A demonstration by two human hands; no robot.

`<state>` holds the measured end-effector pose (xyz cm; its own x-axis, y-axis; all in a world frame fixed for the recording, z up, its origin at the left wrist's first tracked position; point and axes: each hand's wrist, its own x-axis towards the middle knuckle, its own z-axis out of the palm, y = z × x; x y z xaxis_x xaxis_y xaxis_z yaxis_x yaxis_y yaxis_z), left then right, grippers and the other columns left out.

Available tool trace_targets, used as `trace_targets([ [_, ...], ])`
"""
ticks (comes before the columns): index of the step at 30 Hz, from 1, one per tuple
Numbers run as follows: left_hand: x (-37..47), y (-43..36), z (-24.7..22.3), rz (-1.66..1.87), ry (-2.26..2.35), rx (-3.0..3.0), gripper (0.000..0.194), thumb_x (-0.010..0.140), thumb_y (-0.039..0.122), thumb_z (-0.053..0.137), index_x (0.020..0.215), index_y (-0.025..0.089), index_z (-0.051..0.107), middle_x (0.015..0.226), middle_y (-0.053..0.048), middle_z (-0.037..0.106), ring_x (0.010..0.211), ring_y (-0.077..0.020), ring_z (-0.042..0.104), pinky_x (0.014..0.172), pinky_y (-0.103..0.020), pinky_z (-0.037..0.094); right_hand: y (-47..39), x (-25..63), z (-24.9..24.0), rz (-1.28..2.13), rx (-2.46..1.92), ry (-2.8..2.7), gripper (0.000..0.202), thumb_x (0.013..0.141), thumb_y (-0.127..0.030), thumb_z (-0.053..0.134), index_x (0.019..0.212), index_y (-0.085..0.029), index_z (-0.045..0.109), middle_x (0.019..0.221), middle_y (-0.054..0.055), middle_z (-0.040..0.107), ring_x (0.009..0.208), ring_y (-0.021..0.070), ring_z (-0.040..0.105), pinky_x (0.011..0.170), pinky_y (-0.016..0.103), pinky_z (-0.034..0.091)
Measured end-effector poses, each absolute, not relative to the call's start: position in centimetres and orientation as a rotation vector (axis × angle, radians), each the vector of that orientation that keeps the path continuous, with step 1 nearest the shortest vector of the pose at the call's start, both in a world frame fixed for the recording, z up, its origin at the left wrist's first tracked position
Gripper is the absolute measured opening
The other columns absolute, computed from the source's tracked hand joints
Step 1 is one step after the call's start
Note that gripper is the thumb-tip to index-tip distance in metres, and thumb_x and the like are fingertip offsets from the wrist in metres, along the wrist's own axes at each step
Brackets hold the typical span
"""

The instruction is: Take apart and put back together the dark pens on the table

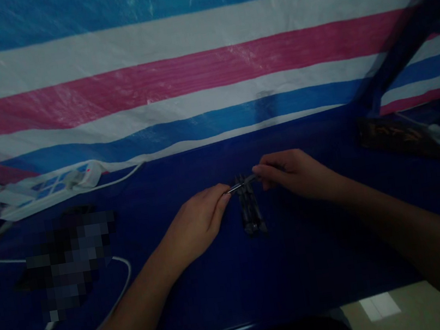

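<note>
My left hand is closed, its thumb and fingers pinching one end of a thin, shiny metal rod. On the other side, my right hand pinches the rod's darker end between thumb and fingers. The rod lies crosswise over the top of a small black object with parallel leg-like bars, which rests on the blue table. Dim light hides what kind of object it is. Whether the rod is joined to it, I cannot tell.
To the left are a white power strip with plugs, a pixelated dark item and white cables. A dark patterned box or pouch sits at the right. Behind the table hangs a striped plastic sheet.
</note>
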<state>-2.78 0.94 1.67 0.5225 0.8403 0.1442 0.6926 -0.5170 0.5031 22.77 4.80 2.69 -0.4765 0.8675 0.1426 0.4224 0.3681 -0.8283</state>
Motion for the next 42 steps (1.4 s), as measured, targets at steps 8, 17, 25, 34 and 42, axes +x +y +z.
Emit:
trace_targets([
  [8,-2.9,1.1,1.3,0.528,1.276,2.398,0.03,0.112,0.034,0.036,0.114,0.021,0.064,0.099,-0.003,0.073,0.091,-0.0223,0.072,0.081,-0.035,0.052,5.0,22.9,2.7,1.011,-1.105,-1.99,0.03,0.099,-0.046,0.06,0.091,-0.018,0.068,0.08,0.003,0.07,0.073,0.0175,0.063,0.069,0.03,0.046],
  [17,-2.9,1.4,1.1,0.601,1.316,2.376,0.03,0.111,0.034,0.038,0.117,0.019,0.064,0.104,-0.005,0.073,0.094,-0.0226,0.071,0.085,-0.036,0.053,5.4,22.9,2.3,1.032,-1.091,-1.836,0.027,0.096,-0.046,0.064,0.098,-0.02,0.068,0.083,0.004,0.073,0.072,0.0183,0.067,0.069,0.032,0.05],
  [25,-3.1,1.8,0.8,0.621,1.319,2.424,0.03,0.111,0.032,0.038,0.118,0.019,0.065,0.107,-0.006,0.074,0.096,-0.0246,0.072,0.087,-0.042,0.054,5.6,23.1,2.7,1.07,-0.973,-1.757,0.021,0.086,-0.037,0.078,0.094,-0.019,0.074,0.086,0.003,0.074,0.074,0.0166,0.065,0.069,0.031,0.05],
  [34,-3.0,1.6,0.5,0.678,1.322,2.378,0.026,0.11,0.031,0.043,0.12,0.019,0.063,0.109,-0.005,0.074,0.097,-0.0238,0.072,0.089,-0.041,0.053,5.1,22.9,3.4,0.831,-0.991,-1.527,0.008,0.089,-0.027,0.073,0.093,-0.021,0.074,0.077,0.0,0.07,0.066,0.0134,0.062,0.066,0.029,0.052],
  [42,-2.8,1.2,0.8,0.644,1.23,2.428,0.026,0.11,0.031,0.042,0.119,0.019,0.064,0.111,-0.005,0.075,0.099,-0.0234,0.071,0.091,-0.04,0.052,5.2,22.8,2.6,1.007,-0.941,-1.769,0.017,0.087,-0.033,0.078,0.098,-0.02,0.078,0.091,0.003,0.079,0.08,0.0183,0.069,0.074,0.032,0.052],
])
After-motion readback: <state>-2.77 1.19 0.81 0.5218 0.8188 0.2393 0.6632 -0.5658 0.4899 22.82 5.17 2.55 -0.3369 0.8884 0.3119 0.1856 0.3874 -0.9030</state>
